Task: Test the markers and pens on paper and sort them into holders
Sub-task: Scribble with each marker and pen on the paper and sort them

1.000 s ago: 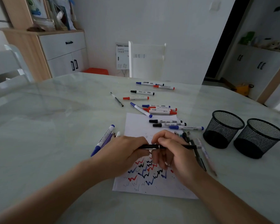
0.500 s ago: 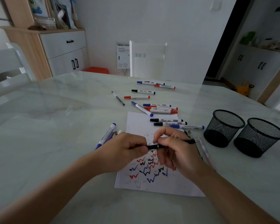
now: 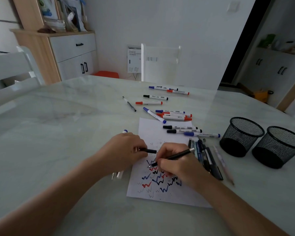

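My right hand (image 3: 175,166) grips a black pen (image 3: 174,156) with its tip down on the white paper (image 3: 162,132), which carries red, blue and black squiggles. My left hand (image 3: 124,150) holds the pen's black cap (image 3: 149,151) at the paper's left edge. Several capped markers (image 3: 173,116) in red, blue and black lie beyond the paper. A row of pens (image 3: 209,160) lies to the right of my right hand. Two black mesh holders (image 3: 241,135) (image 3: 279,145) stand at the right.
A blue-capped marker (image 3: 125,131) and other pens lie partly hidden under my left hand. A lone thin pen (image 3: 129,104) lies further back. White chairs stand at the far side (image 3: 160,63) and at the left (image 3: 12,68) of the marble table (image 3: 58,133).
Both hands held the closed pen level above the paper. The cap came off in my left hand, and my right hand turned the pen tip-down onto the paper.
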